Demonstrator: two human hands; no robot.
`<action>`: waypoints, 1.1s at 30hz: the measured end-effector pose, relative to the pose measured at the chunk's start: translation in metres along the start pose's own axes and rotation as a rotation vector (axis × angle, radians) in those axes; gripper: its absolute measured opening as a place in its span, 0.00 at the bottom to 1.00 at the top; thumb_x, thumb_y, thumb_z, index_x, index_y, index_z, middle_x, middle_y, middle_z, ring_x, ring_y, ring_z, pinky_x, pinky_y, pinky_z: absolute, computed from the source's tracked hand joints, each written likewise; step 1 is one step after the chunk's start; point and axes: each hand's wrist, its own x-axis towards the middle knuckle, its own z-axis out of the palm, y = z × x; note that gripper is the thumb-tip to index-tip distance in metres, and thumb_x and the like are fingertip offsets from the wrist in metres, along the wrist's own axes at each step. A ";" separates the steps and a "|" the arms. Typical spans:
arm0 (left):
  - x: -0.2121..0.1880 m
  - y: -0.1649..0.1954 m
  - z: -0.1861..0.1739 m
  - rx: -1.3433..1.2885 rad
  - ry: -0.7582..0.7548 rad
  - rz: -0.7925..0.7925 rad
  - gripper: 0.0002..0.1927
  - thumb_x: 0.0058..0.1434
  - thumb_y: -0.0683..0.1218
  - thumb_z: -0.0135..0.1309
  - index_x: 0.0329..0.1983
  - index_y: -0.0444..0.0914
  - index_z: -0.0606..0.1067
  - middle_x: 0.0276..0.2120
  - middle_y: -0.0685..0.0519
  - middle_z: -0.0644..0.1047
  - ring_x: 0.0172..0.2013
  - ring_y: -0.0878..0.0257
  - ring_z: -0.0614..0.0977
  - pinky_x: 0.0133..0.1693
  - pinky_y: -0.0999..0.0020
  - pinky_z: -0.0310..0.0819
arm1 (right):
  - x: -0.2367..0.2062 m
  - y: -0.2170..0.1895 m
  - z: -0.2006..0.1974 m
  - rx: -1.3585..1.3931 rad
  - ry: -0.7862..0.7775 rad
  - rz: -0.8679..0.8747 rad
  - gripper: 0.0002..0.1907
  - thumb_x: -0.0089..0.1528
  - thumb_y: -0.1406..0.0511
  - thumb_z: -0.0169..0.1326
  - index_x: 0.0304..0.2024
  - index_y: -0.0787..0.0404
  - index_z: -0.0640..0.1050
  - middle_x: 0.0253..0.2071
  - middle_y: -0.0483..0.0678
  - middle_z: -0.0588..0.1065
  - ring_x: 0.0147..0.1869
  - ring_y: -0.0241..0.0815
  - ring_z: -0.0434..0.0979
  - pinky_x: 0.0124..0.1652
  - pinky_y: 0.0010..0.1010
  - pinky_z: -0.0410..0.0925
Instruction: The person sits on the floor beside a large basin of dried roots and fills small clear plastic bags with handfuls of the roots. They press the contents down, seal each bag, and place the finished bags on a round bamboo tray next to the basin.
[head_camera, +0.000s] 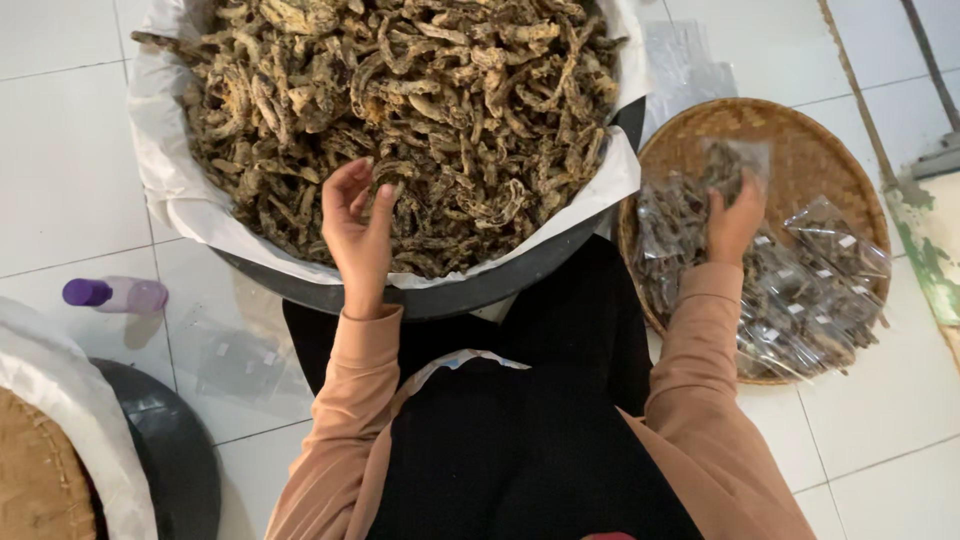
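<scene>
A big dark basin (470, 292) lined with white paper holds a heap of dried, brownish curled strips (420, 110). My left hand (357, 225) hovers over the near edge of the heap with its fingers apart and curved, holding nothing that I can see. My right hand (735, 220) reaches to the right into a round woven tray (800, 135) and grips a small clear packet of strips (735, 165) by its lower end. Several filled clear packets (800, 290) lie in the tray around that hand.
A small bottle with a purple cap (115, 295) lies on the white tiled floor at left, beside flat clear empty bags (240, 360). Another dark basin with white lining (150, 450) stands at the bottom left. My lap in black cloth (520, 440) fills the bottom centre.
</scene>
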 end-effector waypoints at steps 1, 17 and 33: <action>0.000 0.003 -0.010 0.008 0.031 0.010 0.19 0.70 0.36 0.59 0.62 0.34 0.70 0.57 0.49 0.76 0.58 0.60 0.78 0.59 0.67 0.74 | -0.003 0.002 0.003 -0.022 -0.054 0.010 0.30 0.61 0.65 0.67 0.63 0.66 0.73 0.61 0.64 0.72 0.66 0.67 0.68 0.64 0.52 0.62; -0.016 0.053 0.000 0.333 -0.071 0.218 0.08 0.63 0.34 0.63 0.45 0.33 0.80 0.44 0.47 0.81 0.47 0.56 0.83 0.50 0.65 0.76 | -0.008 -0.259 0.030 0.160 -0.915 -0.844 0.06 0.52 0.74 0.60 0.33 0.62 0.82 0.43 0.51 0.77 0.48 0.54 0.79 0.44 0.39 0.73; -0.057 -0.037 -0.224 0.388 0.608 -0.124 0.10 0.70 0.37 0.59 0.53 0.31 0.76 0.47 0.50 0.80 0.46 0.64 0.80 0.46 0.71 0.76 | 0.036 -0.209 0.110 1.011 -0.851 0.092 0.09 0.69 0.69 0.56 0.50 0.64 0.79 0.44 0.48 0.74 0.45 0.39 0.76 0.47 0.32 0.73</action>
